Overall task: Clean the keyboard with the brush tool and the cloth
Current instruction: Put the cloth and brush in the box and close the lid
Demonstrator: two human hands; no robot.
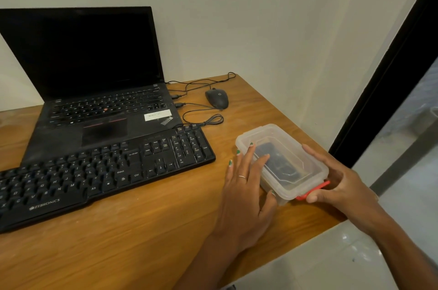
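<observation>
Lidded container (284, 159) steadied under flat left hand (246, 185); red clip (312, 191) pinched by right hand (341, 183). Unlatching likely next.

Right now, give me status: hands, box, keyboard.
Left hand flat on closed box lid; right hand at red latch. Keyboard untouched. Dark contents unclear.
</observation>
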